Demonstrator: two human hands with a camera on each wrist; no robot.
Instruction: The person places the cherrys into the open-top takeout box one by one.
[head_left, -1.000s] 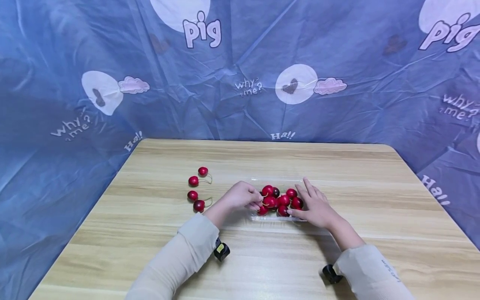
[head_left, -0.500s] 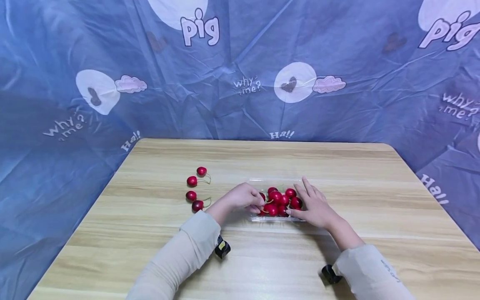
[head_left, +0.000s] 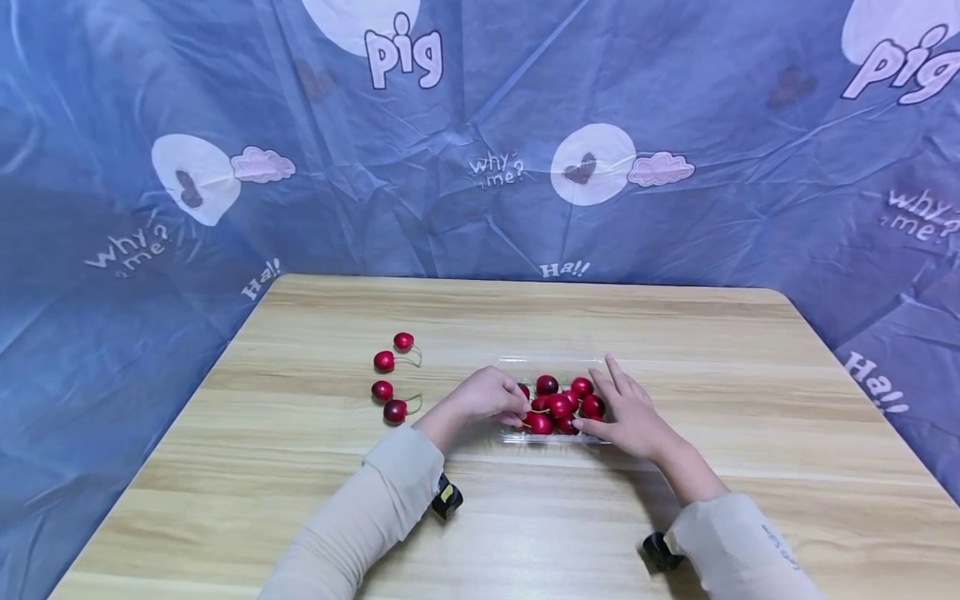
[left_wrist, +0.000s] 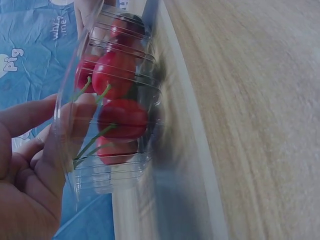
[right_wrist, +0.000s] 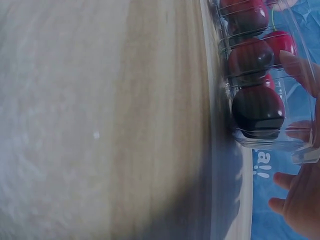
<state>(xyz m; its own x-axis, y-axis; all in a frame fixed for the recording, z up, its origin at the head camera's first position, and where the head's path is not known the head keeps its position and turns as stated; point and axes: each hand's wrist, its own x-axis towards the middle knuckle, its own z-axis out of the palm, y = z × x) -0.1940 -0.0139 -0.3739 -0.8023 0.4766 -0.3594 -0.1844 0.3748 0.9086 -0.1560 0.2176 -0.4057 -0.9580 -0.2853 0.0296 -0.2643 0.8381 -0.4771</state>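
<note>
A clear plastic box (head_left: 517,437) stands on the table, filled with several red cherries (head_left: 582,386). My left hand (head_left: 491,395) reaches over its left end, thumb and fingers pinching at the green stems (head_left: 542,410) of cherries (head_left: 559,406) lying inside. In the left wrist view, stems (left_wrist: 95,142) run from cherries (left_wrist: 122,119) toward the fingers, seen through the ribbed wall. My right hand (head_left: 633,417) rests spread over the box's right end, thumb near a dark cherry. The right wrist view shows dark cherries (right_wrist: 257,111) behind the wall and some fingers (right_wrist: 287,192) outside it.
Left of the box, two pairs of stemmed cherries lie on the wooden table (head_left: 675,333): a far pair (head_left: 384,361) and a nearer pair (head_left: 394,412). A blue printed cloth (head_left: 420,192) hangs behind the table. Black cameras (head_left: 447,498) sit at both wrists.
Within the box, the cherries by my left fingers have shifted right and a darker one now shows at the back. My left hand has moved slightly; the right hand keeps its place.
</note>
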